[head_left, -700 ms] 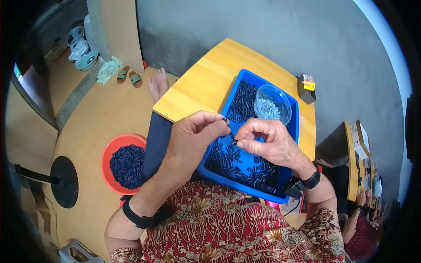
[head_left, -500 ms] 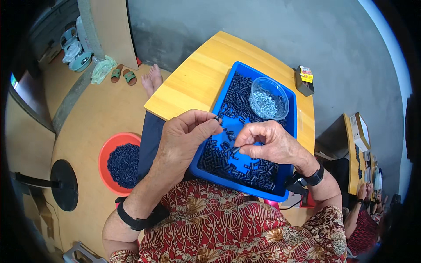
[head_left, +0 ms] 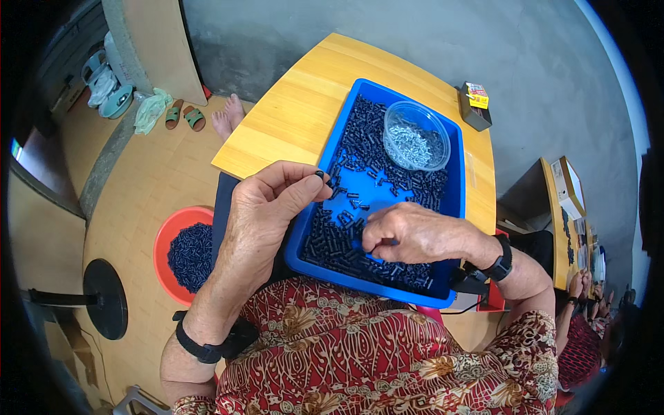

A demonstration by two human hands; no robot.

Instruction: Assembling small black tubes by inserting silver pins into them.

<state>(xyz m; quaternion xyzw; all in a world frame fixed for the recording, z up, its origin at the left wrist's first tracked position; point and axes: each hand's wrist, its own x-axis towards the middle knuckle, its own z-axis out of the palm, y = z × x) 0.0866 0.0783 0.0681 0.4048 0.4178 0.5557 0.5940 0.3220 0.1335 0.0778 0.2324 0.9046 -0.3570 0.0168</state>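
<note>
Left hand (head_left: 266, 207) hangs right over the near-left edge of the blue tray (head_left: 453, 207), thumb and forefinger pinched on 1 small black ring-shaped part (head_left: 319, 173). Right hand (head_left: 415, 235) is down inside the tray, fingers curled into the pile of small black parts (head_left: 339, 245), though I can't tell if it's actually gripping any. There's a bare blue patch mid-tray. The clear bowl (head_left: 416, 135) of silver bits sits at the far end. The wooden table (head_left: 304, 104) has free room to the left. A red basin (head_left: 169, 235) of black parts sits on the floor.
</note>
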